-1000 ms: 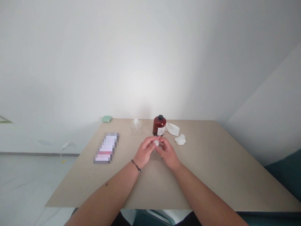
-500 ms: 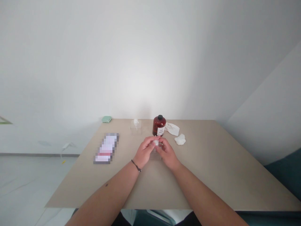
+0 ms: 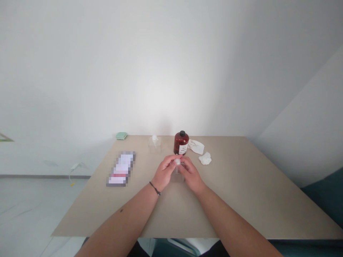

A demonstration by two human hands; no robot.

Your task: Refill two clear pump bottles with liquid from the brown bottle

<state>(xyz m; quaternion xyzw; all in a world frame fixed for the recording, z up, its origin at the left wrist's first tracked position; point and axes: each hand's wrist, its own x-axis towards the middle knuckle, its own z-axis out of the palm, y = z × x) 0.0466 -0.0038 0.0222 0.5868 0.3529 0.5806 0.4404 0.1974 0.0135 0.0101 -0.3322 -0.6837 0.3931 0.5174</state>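
My left hand [image 3: 162, 175], with a dark cord bracelet at the wrist, and my right hand [image 3: 193, 177] meet at the middle of the table. Their fingers are closed round a small white wad [image 3: 177, 161], perhaps tissue or cotton; its kind is unclear. Just below the fingers stands a small clear box [image 3: 177, 177], partly hidden by both hands. A dark red bottle [image 3: 181, 143] with a black cap and white label is upright right behind my fingertips.
A second clear box [image 3: 154, 145] with a white tuft on it stands at the back. A phone [image 3: 122, 169], blurred out, lies left on the table [image 3: 241, 200]. Green pads [image 3: 121, 135] sit at the far left corner. Crumpled tissue [image 3: 205, 158] and a stained white sheet [image 3: 196, 146] lie right of the bottle.
My thumbs have shifted very slightly round the white wad, and a little more of the clear box shows beneath. Everything else stays in place.
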